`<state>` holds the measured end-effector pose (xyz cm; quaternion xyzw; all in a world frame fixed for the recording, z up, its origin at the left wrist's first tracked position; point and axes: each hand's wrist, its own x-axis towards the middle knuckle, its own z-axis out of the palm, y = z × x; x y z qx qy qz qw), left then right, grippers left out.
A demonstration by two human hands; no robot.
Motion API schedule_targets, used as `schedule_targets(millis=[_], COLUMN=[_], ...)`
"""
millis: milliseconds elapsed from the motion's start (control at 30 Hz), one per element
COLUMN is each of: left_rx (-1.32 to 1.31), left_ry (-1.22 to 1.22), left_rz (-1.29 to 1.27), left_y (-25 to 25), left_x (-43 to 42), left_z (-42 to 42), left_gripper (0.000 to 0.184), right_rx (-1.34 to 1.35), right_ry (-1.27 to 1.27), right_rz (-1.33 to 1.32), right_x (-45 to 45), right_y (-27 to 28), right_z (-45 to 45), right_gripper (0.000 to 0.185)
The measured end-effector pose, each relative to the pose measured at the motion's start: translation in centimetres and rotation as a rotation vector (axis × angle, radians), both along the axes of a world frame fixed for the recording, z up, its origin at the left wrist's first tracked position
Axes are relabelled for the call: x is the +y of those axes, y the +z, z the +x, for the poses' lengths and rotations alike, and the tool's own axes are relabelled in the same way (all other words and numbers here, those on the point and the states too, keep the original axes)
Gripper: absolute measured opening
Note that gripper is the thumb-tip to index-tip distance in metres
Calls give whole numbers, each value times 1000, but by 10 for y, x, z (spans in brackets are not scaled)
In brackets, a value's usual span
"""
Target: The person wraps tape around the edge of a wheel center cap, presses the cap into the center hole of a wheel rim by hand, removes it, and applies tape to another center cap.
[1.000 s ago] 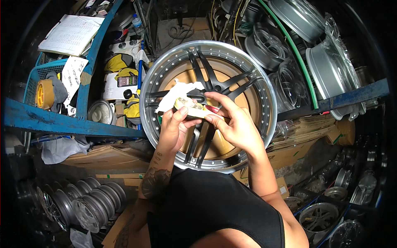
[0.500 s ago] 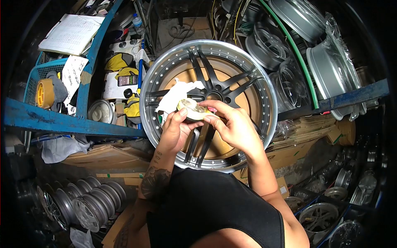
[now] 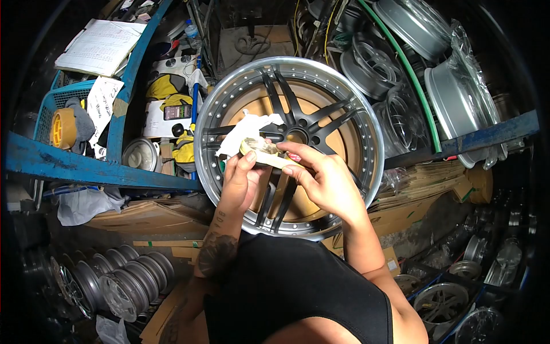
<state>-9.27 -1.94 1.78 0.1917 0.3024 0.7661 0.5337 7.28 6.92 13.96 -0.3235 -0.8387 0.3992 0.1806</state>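
My left hand [image 3: 240,180] is closed on a roll of masking tape [image 3: 256,147], thumb on its near side. A pale strip runs from the roll to my right hand [image 3: 326,180], whose thumb and forefinger pinch the strip's end. A small red-pink item [image 3: 294,156] shows by my right fingers; its kind I cannot make out. Beneath both hands lies a large wheel rim [image 3: 375,166] with dark spokes and a polished lip. A crumpled white cloth or paper [image 3: 240,131] rests on the spokes, just beyond my left hand.
Blue metal shelving [image 3: 69,163] stands on the left, with a blue basket [image 3: 43,117], papers [image 3: 100,47] and a phone [image 3: 177,112]. More rims [image 3: 458,109] are stacked at right. Flattened cardboard [image 3: 418,186] lies below them, and several rims [image 3: 123,289] sit low on the left.
The tape roll has turned slightly in my left hand, and a longer stretch of pale strip shows between the hands. My right hand has shifted very little.
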Motion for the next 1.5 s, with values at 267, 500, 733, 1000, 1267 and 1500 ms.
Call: schedule_targets(millis=[267, 500, 733, 1000, 1267, 1500], left_rx=[73, -25, -54, -167, 320, 366], left_ry=[49, -55, -74, -200, 88, 174], left_rz=[-14, 33, 29, 76, 39, 2], left_y=[8, 3, 8, 9, 21, 20], left_x=[-1, -2, -2, 2, 8, 6], left_z=[-5, -6, -4, -2, 20, 11], left_gripper=[49, 43, 48, 46, 51, 44], right_rx=[-17, 41, 25, 78, -60, -43], right_ry=[-1, 5, 22, 30, -54, 55], right_rz=[16, 22, -18, 111, 137, 99], right_x=[-1, 4, 6, 8, 9, 4], right_y=[1, -4, -4, -11, 1, 5], right_z=[2, -3, -4, -7, -3, -2], right_gripper=[38, 37, 28, 19, 17, 28])
